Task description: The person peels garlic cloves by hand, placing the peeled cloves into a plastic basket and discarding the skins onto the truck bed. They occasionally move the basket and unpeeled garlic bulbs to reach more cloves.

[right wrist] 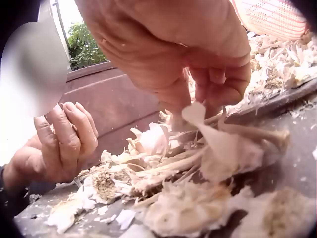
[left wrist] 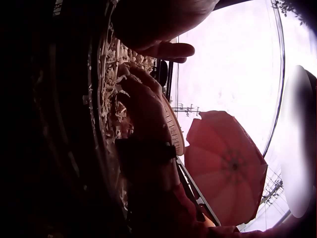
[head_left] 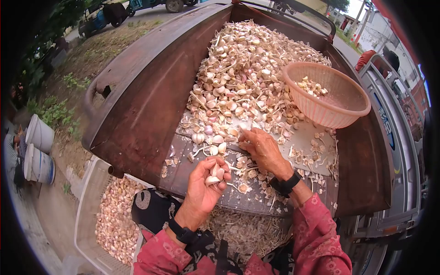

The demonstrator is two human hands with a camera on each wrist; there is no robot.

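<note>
Several garlic cloves (head_left: 214, 175) lie in my left hand (head_left: 204, 185), its fingers curled round them with the palm turned up. My right hand (head_left: 265, 150) reaches down at the near edge of the garlic heap (head_left: 247, 68), fingers bent and tips among loose pieces. Seen from the right wrist, that hand's fingers (right wrist: 233, 87) come down over dry stalks and papery skins (right wrist: 218, 148); whether they pinch anything I cannot tell. Between the hands are a few whole cloves (head_left: 222, 147) and root ends (head_left: 244, 188).
The garlic lies in a rusty metal cart bed (head_left: 151, 91) with high side walls. A pink plastic basket (head_left: 321, 110) holding some peeled cloves stands at right. A white crate (head_left: 85, 220) of cloves is at lower left, near white buckets (head_left: 39, 165). A grey vehicle (head_left: 389, 119) stands right.
</note>
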